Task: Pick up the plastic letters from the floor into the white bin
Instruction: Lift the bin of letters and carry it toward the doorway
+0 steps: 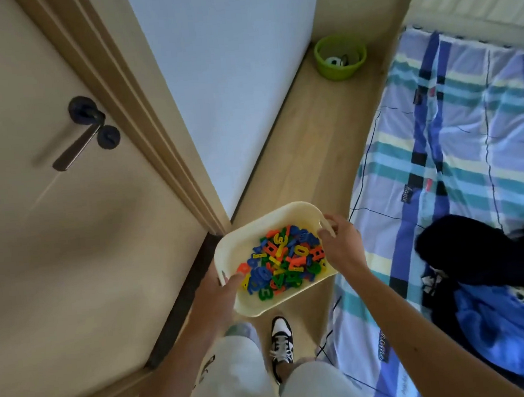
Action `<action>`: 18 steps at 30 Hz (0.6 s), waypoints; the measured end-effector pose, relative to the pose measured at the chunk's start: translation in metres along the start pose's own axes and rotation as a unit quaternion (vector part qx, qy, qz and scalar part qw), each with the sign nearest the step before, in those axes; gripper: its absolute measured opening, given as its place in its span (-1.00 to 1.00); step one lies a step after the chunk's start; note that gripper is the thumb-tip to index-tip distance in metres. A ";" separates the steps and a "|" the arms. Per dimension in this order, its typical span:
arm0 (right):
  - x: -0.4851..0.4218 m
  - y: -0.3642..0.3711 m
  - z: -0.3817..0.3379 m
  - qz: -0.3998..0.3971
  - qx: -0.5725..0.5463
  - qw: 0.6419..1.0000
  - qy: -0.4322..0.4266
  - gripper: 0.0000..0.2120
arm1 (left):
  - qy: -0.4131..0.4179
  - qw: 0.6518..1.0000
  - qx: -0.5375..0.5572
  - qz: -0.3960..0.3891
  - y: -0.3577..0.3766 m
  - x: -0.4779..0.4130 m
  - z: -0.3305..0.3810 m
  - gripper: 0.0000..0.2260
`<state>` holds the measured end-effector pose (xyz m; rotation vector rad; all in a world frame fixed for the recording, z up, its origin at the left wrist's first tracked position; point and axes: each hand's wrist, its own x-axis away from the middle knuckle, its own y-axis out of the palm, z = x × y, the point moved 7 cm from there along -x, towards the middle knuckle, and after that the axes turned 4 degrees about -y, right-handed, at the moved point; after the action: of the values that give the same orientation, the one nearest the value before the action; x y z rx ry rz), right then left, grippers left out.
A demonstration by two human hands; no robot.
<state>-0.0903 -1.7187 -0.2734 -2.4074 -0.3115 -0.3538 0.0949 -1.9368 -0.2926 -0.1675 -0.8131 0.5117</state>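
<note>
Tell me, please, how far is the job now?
Done, it seems: the plastic letters lie heaped in the white bin. In hand: the left hand and right hand hold the bin by opposite rims, above the floor. Left: no letters show on the visible floor.

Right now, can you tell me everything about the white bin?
The white bin is creamy smooth plastic, a rounded rectangle with a handle slot. It is held up off the floor, tilted a bit. The left hand grips one end, the right hand the other. Colourful plastic letters pile inside.
</note>
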 end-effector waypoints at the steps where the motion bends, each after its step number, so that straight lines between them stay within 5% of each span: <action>1: -0.019 0.001 -0.004 -0.003 0.007 1.000 0.006 -0.63 | -0.006 1.000 0.002 -0.003 0.004 -0.013 0.011 -0.80; 4: -0.073 0.008 -0.017 -0.016 0.021 1.000 0.012 -0.62 | -0.054 0.998 0.022 -0.013 0.016 -0.061 0.032 -0.80; 8: -0.141 0.030 -0.022 -0.040 0.038 0.998 0.029 -0.63 | -0.124 0.991 0.052 -0.016 0.029 -0.129 0.045 -0.43; 12: -0.206 0.055 -0.020 -0.059 0.053 0.995 0.058 -0.54 | -0.157 0.986 0.056 -0.026 0.042 -0.194 0.063 -0.37; 18: -0.318 0.105 -0.011 -0.102 0.111 0.988 0.044 -0.54 | -0.235 0.970 0.057 0.003 0.084 -0.287 0.057 -0.65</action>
<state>-0.3565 -1.8445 -0.4327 -2.1411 -0.5305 -0.4897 -0.1426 -2.0093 -0.4683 0.0619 -1.2427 0.6132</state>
